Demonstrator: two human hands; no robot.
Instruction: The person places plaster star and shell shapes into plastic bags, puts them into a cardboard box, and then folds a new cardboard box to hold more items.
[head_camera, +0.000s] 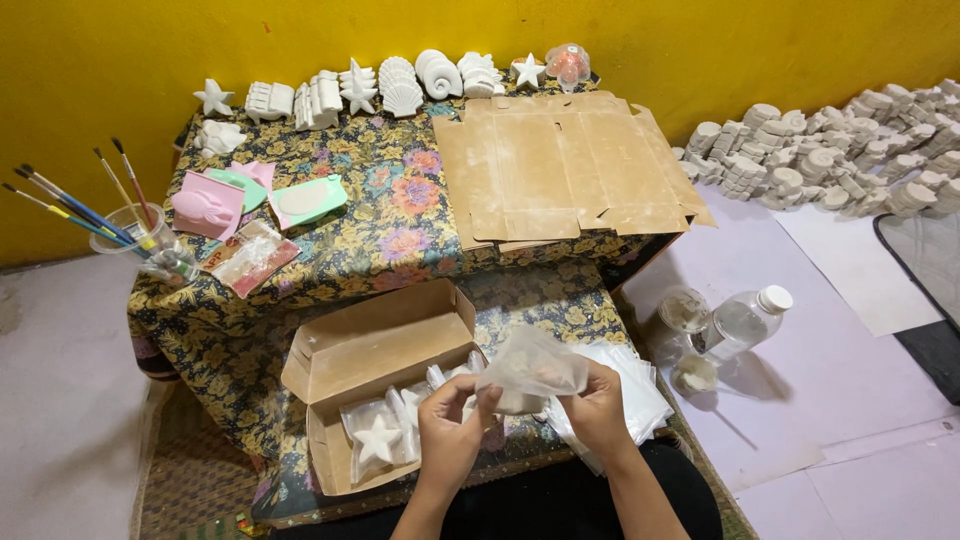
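Clear plastic bag (535, 368), perhaps holding a plaster piece, pinched between left hand (452, 428) and right hand (597, 405) above the open cardboard box (385, 350).

The wall (480, 30) is deep mustard yellow. The table (400, 200) wears a dark cloth patterned with yellow foliage and pink and orange blooms. Along its far edge the plaster figures (400, 80) are chalk white, one dome (568, 62) showing orange-red inside. Near the left edge lie a pink mould (207, 205) and a mint-green mould (308, 200); the brushes (80, 210) have yellow and blue handles, perhaps one brown. The flattened cardboard (560, 165) and the open box (375, 350) are plain tan. The bag (535, 370) in the hands is clear, milky. The floor sheet (800, 380) is pale lilac; the bottle (745, 320) is clear, capped white.
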